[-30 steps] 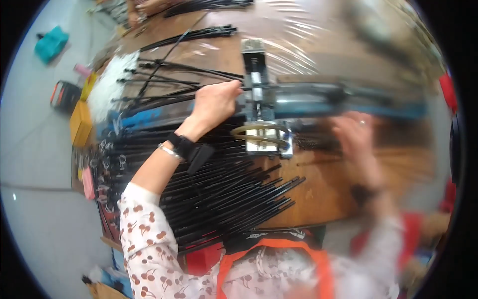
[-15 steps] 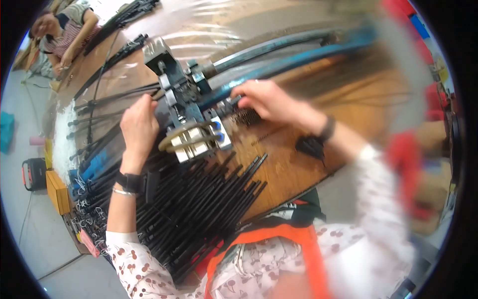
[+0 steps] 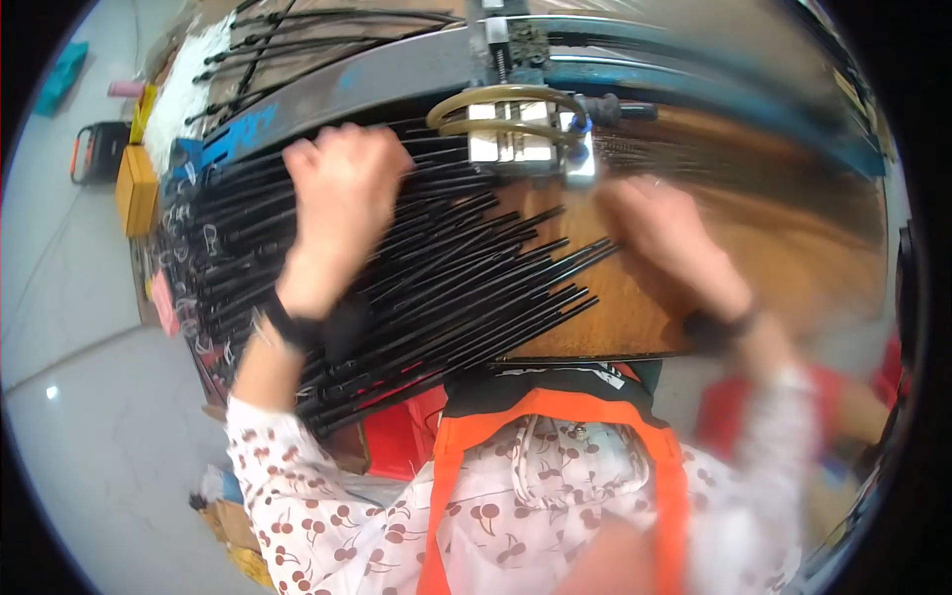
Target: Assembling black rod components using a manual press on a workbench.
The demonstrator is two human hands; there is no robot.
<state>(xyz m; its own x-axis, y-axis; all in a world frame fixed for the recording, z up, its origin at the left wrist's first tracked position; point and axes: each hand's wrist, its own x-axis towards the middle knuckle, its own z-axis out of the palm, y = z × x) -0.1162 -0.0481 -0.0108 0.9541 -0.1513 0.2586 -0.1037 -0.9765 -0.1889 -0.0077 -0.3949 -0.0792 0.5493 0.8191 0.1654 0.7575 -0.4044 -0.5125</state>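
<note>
My left hand [image 3: 342,198] is slightly blurred, its fingers curled over the bundle of thin black rods [image 3: 426,268]; what it holds, if anything, is hidden. To its right stands a bench machine with a silvery metal block [image 3: 513,132] and a curved yellowish tube [image 3: 501,96] looped over it. My right hand [image 3: 659,223] is just right of and below that block, above the wooden tabletop. Motion smears its fingers, and I cannot make out anything in them. The rods lie side by side, with white ties at their left ends.
A long grey-blue metal beam [image 3: 367,84] crosses behind the rods. More black rods [image 3: 337,42] lie beyond it. Bare wooden tabletop [image 3: 635,317] shows at the right, its front edge close to my apron [image 3: 555,402]. On the floor at left are a yellow box [image 3: 137,190] and a black case [image 3: 99,154].
The view has turned, so the machine now stands further up and right. My left hand has moved away from the machine, over the rods. My right hand has dropped toward the tabletop.
</note>
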